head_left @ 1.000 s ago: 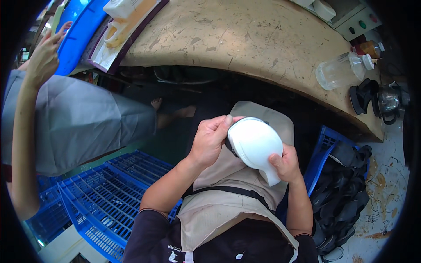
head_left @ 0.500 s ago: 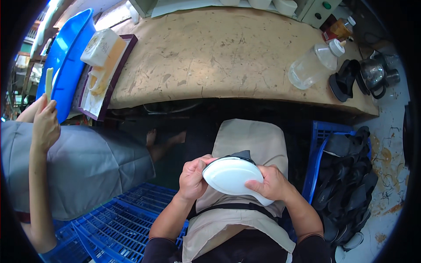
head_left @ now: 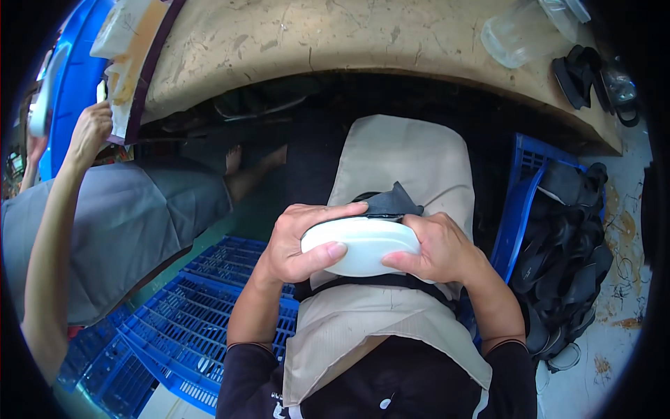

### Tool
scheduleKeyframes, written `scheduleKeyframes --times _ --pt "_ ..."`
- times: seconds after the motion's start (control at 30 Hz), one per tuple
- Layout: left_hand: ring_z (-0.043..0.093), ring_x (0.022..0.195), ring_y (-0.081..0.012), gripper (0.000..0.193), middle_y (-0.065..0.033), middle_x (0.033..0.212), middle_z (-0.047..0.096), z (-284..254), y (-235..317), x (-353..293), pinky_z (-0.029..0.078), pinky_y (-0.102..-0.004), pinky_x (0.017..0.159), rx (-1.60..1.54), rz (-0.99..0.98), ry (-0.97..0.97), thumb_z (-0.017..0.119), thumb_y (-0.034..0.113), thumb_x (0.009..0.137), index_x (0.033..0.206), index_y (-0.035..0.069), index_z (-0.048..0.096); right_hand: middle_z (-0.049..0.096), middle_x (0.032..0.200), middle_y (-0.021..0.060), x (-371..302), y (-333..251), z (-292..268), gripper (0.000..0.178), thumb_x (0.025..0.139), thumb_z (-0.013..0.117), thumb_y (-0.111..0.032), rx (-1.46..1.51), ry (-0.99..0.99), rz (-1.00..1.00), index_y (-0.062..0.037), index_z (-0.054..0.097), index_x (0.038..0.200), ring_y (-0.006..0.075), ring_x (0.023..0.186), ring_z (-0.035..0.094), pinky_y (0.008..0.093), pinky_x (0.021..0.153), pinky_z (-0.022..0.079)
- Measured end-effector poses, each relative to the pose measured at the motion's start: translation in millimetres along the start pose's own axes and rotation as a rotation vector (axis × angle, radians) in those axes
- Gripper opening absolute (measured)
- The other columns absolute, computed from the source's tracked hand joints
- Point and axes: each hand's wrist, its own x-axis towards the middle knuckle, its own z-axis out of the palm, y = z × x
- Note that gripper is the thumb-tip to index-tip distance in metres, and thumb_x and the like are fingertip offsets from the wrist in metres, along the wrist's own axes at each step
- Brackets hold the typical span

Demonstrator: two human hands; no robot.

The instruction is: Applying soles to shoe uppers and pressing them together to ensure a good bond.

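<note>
Over my lap I hold a sandal [head_left: 366,244] with a smooth white sole and a black upper [head_left: 391,203]. The white underside faces me, and the upper's strap sticks up behind it. My left hand [head_left: 292,241] is closed around the sandal's left end, thumb pressed on the white sole and fingers along the far rim. At the other end my right hand [head_left: 443,250] grips it likewise, thumb on the sole's lower edge. Some of the right fingers are hidden behind the sandal.
A blue crate [head_left: 513,202] of black sandals [head_left: 562,244] stands at my right; blue crates [head_left: 202,314] lie at left. A co-worker's hand [head_left: 92,131] is by a tray [head_left: 148,77]. Ahead, the workbench [head_left: 314,42] bears a clear bottle [head_left: 520,38] and black sandals [head_left: 578,73].
My left hand has moved from pinching the sandal's edge to a grip with the thumb on the sole. The sandal has turned more level. The view has tilted down; the co-worker's hand moved toward the tray.
</note>
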Motion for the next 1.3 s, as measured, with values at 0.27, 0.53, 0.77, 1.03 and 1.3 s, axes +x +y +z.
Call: scheduleKeyframes --times 0.27,0.53,0.77,1.03,1.3 --pt "0.069 0.079 -0.0251 0.059 -0.0239 0.110 0.072 -8.4 31.5 9.8 0.053 -0.0258 0.065 -0.244 -0.142 0.224 0.063 0.022 0.080 0.131 -0.007 0.065 0.075 0.095 0.0171 -1.8 -15.2 -64.9 0.057 0.087 0.074 -0.052 0.282 -0.438 0.097 0.0013 0.070 0.107 0.0267 0.080 0.073 0.0376 0.073 0.057" --pt "0.060 0.116 -0.0324 0.067 -0.0239 0.135 0.058 22.3 21.7 -3.5 0.048 -0.0411 0.100 -0.134 0.163 0.441 0.059 0.030 0.093 0.149 -0.005 0.045 0.059 0.141 0.0175 -3.5 -2.1 -55.9 0.101 0.082 0.077 -0.063 1.644 0.323 -0.519 -0.0034 0.038 0.154 0.0299 0.125 0.061 0.0484 0.107 0.048" --pt "0.061 0.113 -0.0210 0.053 -0.0143 0.130 0.062 15.1 -2.7 10.0 0.048 -0.0357 0.100 -0.754 -0.083 0.367 0.056 0.032 0.106 0.145 -0.003 0.050 0.060 0.140 0.0161 19.5 38.4 -17.4 0.103 0.081 0.078 -0.065 1.161 -0.094 -0.242 -0.0045 0.040 0.154 0.0297 0.124 0.062 0.0490 0.108 0.048" --pt "0.064 0.106 -0.0155 0.041 -0.0101 0.123 0.067 34.3 -14.1 28.2 0.052 -0.0290 0.092 -0.705 -0.219 0.483 0.052 0.026 0.108 0.141 0.002 0.054 0.064 0.127 0.0164 -6.2 37.3 23.2 0.089 0.082 0.082 -0.050 0.763 0.131 -0.216 0.0017 0.047 0.144 0.0302 0.110 0.063 0.0399 0.098 0.048" --pt "0.066 0.102 -0.0153 0.035 -0.0085 0.120 0.068 55.8 -29.6 41.9 0.054 -0.0294 0.089 -0.712 -0.241 0.500 0.053 0.027 0.108 0.135 0.005 0.060 0.069 0.115 0.0176 -10.8 48.1 23.3 0.076 0.085 0.080 -0.049 0.703 0.210 -0.191 0.0026 0.055 0.134 0.0300 0.098 0.067 0.0384 0.088 0.052"
